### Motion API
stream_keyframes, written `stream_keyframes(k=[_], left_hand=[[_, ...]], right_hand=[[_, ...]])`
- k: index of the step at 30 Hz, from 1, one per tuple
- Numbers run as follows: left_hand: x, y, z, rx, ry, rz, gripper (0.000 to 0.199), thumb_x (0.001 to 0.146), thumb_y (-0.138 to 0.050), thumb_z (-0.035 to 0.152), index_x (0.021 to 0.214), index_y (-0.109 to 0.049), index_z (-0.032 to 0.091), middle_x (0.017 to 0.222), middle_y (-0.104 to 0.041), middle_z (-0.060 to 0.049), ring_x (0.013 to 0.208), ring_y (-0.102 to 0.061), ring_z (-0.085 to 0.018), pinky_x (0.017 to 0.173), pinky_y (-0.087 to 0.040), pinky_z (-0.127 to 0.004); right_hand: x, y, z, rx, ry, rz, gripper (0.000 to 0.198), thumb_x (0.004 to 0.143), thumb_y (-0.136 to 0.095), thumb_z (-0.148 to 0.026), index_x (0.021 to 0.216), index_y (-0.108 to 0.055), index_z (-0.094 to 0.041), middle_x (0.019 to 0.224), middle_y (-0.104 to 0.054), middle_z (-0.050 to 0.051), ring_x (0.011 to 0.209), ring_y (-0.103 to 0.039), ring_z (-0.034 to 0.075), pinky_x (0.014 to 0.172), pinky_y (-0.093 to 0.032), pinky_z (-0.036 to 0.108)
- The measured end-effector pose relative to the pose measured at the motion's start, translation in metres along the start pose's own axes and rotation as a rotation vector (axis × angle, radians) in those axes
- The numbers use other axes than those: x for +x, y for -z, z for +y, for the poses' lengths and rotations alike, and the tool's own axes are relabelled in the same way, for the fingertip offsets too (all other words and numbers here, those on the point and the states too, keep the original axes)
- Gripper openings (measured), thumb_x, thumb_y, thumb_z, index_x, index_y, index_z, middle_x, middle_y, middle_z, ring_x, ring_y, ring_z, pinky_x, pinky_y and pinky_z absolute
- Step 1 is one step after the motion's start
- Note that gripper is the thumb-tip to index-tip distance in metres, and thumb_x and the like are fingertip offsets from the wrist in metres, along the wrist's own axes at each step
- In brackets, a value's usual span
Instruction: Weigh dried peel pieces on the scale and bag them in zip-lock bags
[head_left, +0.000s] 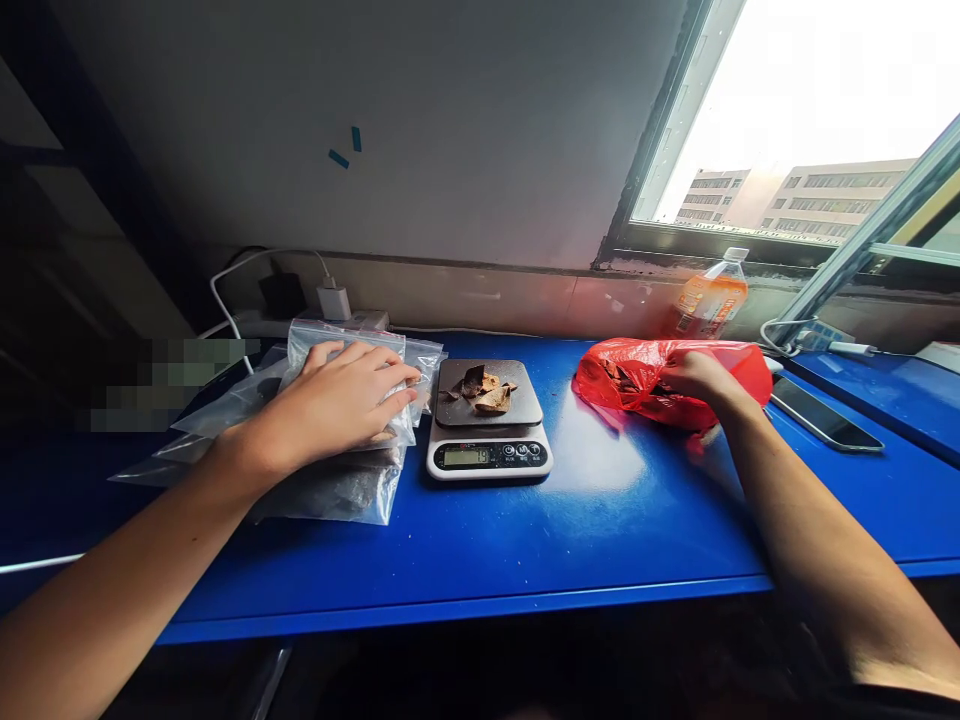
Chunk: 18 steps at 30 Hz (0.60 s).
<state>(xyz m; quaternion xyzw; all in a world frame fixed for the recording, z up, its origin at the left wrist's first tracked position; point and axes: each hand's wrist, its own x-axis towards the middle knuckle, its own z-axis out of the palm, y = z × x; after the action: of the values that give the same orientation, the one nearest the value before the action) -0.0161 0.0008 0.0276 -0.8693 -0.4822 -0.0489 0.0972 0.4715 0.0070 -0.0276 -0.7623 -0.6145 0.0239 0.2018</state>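
Observation:
My left hand (341,390) lies with its fingers spread on a pile of clear zip bags (360,495); brownish contents show faintly in some of them. To its right stands a white digital kitchen scale (435,462) with several brown, bark-like dried pieces (493,398) on its metal plate. Its small display is lit with digits too small to read surely. My right hand (697,375) reaches into a red plastic bag (739,365) that holds more of the brown pieces. Its fingertips are hidden inside the bag.
Behind the red bag stands a bottle of orange drink (714,295). A phone (829,415) lies right of the bag on the blue table (480,570). A white charger (334,300) with its cable sits behind the zip bags, near the wall. A window (780,130) is at the upper right.

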Motion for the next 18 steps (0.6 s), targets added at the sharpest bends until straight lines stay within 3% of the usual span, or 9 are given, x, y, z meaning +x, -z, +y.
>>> stream_keyframes(k=[2, 4, 7, 10, 12, 15, 18], left_hand=[[0.000, 0.002, 0.000, 0.003, -0.007, -0.007, 0.040, 0.094, -0.040, 0.034, 0.123, -0.068, 0.028, 0.133, -0.065, -0.006, 0.128, -0.052, -0.030, 0.109, -0.028, -0.049], [0.000, 0.002, -0.001, 0.006, -0.018, -0.011, 0.040, 0.093, -0.041, 0.032, 0.123, -0.068, 0.028, 0.134, -0.064, -0.007, 0.128, -0.052, -0.031, 0.108, -0.029, -0.049], [0.001, 0.000, -0.005, 0.025, -0.030, -0.019, 0.040, 0.091, -0.043, 0.030, 0.122, -0.068, 0.027, 0.134, -0.065, -0.008, 0.129, -0.052, -0.032, 0.106, -0.031, -0.051], [0.002, -0.003, -0.006, 0.043, -0.035, 0.007, 0.041, 0.090, -0.043, 0.030, 0.122, -0.068, 0.028, 0.133, -0.065, -0.008, 0.127, -0.054, -0.032, 0.105, -0.032, -0.051], [0.002, -0.003, -0.006, 0.038, -0.022, 0.011, 0.041, 0.092, -0.041, 0.031, 0.122, -0.068, 0.028, 0.133, -0.065, -0.008, 0.126, -0.054, -0.032, 0.105, -0.032, -0.052], [0.003, -0.002, -0.003, 0.015, 0.017, 0.010, 0.042, 0.093, -0.038, 0.034, 0.121, -0.068, 0.028, 0.132, -0.065, -0.007, 0.125, -0.055, -0.032, 0.106, -0.032, -0.053], [0.004, -0.001, -0.002, 0.029, 0.033, -0.001, 0.042, 0.092, -0.041, 0.032, 0.123, -0.068, 0.027, 0.133, -0.065, -0.008, 0.126, -0.055, -0.034, 0.106, -0.030, -0.055]], right_hand=[[0.001, 0.006, -0.005, -0.032, -0.036, 0.115, 0.020, 0.064, -0.054, -0.017, 0.048, -0.044, -0.021, 0.045, -0.042, -0.001, 0.049, -0.046, 0.015, 0.050, -0.033, 0.029], [0.003, 0.015, -0.014, -0.024, 0.019, 0.186, 0.015, 0.066, -0.054, -0.018, 0.052, -0.050, -0.020, 0.051, -0.051, 0.001, 0.053, -0.052, 0.016, 0.052, -0.037, 0.029], [0.008, 0.029, -0.032, 0.137, 0.188, 0.252, 0.019, 0.077, -0.056, -0.030, 0.084, -0.069, -0.019, 0.084, -0.073, 0.006, 0.076, -0.067, 0.019, 0.069, -0.050, 0.029], [0.014, 0.033, -0.045, 0.292, 0.324, 0.258, 0.038, 0.082, -0.059, -0.039, 0.113, -0.068, -0.019, 0.105, -0.074, 0.009, 0.089, -0.069, 0.021, 0.078, -0.055, 0.033], [0.016, 0.028, -0.046, 0.252, 0.298, 0.241, 0.035, 0.081, -0.061, -0.034, 0.112, -0.066, -0.020, 0.099, -0.073, 0.009, 0.084, -0.068, 0.021, 0.074, -0.055, 0.033], [0.016, 0.016, -0.041, 0.118, 0.149, 0.262, 0.029, 0.074, -0.059, -0.019, 0.103, -0.061, -0.017, 0.081, -0.068, 0.008, 0.066, -0.061, 0.020, 0.062, -0.049, 0.032], [0.017, 0.007, -0.038, 0.069, 0.082, 0.388, 0.034, 0.071, -0.054, -0.012, 0.105, -0.055, -0.015, 0.074, -0.061, 0.008, 0.061, -0.055, 0.021, 0.060, -0.044, 0.034]])
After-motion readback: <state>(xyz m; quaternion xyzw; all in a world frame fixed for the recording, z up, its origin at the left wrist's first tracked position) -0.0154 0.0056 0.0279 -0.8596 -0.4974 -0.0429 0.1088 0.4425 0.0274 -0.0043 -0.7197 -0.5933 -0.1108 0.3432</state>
